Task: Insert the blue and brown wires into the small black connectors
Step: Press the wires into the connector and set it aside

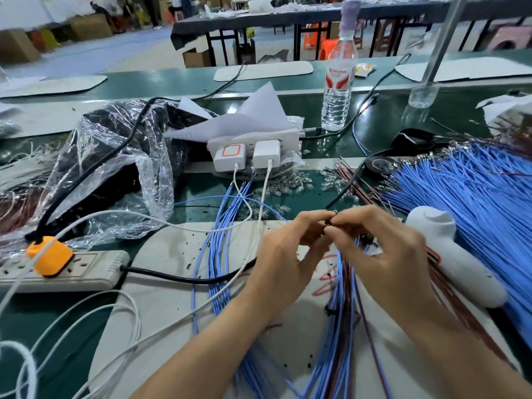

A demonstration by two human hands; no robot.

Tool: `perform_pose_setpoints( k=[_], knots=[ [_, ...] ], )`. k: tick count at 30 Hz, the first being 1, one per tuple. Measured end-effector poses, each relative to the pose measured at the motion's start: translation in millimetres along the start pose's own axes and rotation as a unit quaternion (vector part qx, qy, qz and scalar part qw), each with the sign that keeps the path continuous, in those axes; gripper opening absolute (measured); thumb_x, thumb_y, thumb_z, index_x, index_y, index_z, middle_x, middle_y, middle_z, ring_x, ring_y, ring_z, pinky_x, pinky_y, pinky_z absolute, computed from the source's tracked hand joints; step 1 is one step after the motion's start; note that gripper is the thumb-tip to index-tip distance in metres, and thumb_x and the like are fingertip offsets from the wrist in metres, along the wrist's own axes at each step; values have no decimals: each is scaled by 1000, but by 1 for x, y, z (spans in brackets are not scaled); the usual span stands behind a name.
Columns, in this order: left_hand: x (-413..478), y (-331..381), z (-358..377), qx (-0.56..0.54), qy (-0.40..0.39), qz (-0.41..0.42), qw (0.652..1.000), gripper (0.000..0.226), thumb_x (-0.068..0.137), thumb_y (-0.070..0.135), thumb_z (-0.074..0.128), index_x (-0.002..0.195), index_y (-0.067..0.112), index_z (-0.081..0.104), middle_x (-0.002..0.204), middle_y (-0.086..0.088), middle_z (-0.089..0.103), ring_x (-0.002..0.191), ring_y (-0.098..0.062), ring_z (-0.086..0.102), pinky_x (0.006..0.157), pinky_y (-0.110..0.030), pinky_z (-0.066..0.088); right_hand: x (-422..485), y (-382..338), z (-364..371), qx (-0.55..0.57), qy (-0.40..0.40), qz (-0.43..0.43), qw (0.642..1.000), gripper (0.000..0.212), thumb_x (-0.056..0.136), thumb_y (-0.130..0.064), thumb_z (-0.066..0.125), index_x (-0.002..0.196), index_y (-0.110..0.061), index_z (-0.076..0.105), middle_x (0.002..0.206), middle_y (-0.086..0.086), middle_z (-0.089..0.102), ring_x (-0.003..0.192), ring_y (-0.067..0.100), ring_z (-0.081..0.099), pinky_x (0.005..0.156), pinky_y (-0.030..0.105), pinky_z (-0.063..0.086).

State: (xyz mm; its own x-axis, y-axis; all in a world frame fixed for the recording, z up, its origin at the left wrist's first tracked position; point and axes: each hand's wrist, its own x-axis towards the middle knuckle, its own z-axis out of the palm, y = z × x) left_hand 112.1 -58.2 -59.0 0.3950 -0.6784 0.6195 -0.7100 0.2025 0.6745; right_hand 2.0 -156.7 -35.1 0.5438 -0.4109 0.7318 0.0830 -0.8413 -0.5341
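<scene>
Both left hand (285, 249) and right hand (383, 249) are pinched on the small black connector (328, 223); straight insertion is advised.

Left hand (284, 254) and right hand (385, 250), fingertips together, pinching small black connector (329, 222) above white mat (172, 272); blue wires (341, 286) trailing beneath; brown wires (352, 182) at right; power strip (95, 269) at left.

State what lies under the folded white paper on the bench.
Under the white paper sits a white power strip, two white chargers plugged into its front. Its top is covered.
</scene>
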Motion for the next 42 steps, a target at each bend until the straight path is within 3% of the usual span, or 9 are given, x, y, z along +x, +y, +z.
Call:
perform_pose_setpoints(
  k=[3,6,9,15,23,25,29,37,42],
  knots=[
    [0,0,0,-8,41,-31,999,19,89,9,59,107,7,64,90,8,67,75,-7,67,74,-19,54,11,21,-17,-185,17,42,982,11,83,-20,68,81,-9,71,94,6,69,98,29,58,91,36,40],
    [0,1,-1,-6,42,-38,998,18,89,11,58,106,7,64,88,6,67,76,-7,66,73,-19,54,15,43,-34,-402,-113,209,884,10,79,-34,74,82,-24,73,138,4,52,142,29,15,113,53,-4],
    [0,1,-1,-15,32,-37,999,18,89,10,58,107,7,64,88,6,66,76,-8,66,73,-22,55,16,46,-37,-463,-215,279,813,6,82,-47,68,80,-41,66,154,-7,31,145,24,-12,100,64,-22],
    [-2,2,0,-16,19,-28,999,18,89,10,60,107,8,64,87,9,65,75,-5,64,73,-19,55,18,46,-30,-549,-232,272,755,16,86,-46,59,90,-32,65,157,-4,22,145,28,-16,95,66,-22],
    [-2,3,-1,8,24,-20,999,18,89,11,60,106,7,65,89,6,65,81,-8,63,75,-22,53,17,46,-26,-467,-115,233,845,14,80,-28,67,69,-19,68,140,1,51,145,22,4,106,56,-20],
    [-2,2,-1,5,33,-22,999,17,90,14,59,105,8,65,95,6,66,91,-12,63,81,-28,53,16,42,-26,-392,8,159,906,12,78,-19,65,70,-10,66,115,7,66,130,26,34,112,45,13],
    [1,3,-1,-111,11,-75,991,15,92,15,57,106,12,61,101,0,71,98,-13,67,88,-31,53,10,10,-11,-69,14,130,989,12,82,-11,68,75,-16,60,65,-6,60,59,10,52,59,15,38],
    [7,1,-11,-271,127,-172,939,11,91,12,55,100,9,61,93,-5,74,74,-13,66,74,-25,54,0,-5,4,115,-135,219,959,12,82,-16,73,76,-21,63,59,-4,68,51,17,62,49,22,48],
    [17,-10,-30,-448,185,-244,840,16,82,18,56,94,10,61,89,-9,73,64,-12,62,66,-21,52,6,1,-2,183,-190,251,931,10,82,-7,70,81,-17,70,59,-1,69,53,6,62,59,12,48]
  ],
)
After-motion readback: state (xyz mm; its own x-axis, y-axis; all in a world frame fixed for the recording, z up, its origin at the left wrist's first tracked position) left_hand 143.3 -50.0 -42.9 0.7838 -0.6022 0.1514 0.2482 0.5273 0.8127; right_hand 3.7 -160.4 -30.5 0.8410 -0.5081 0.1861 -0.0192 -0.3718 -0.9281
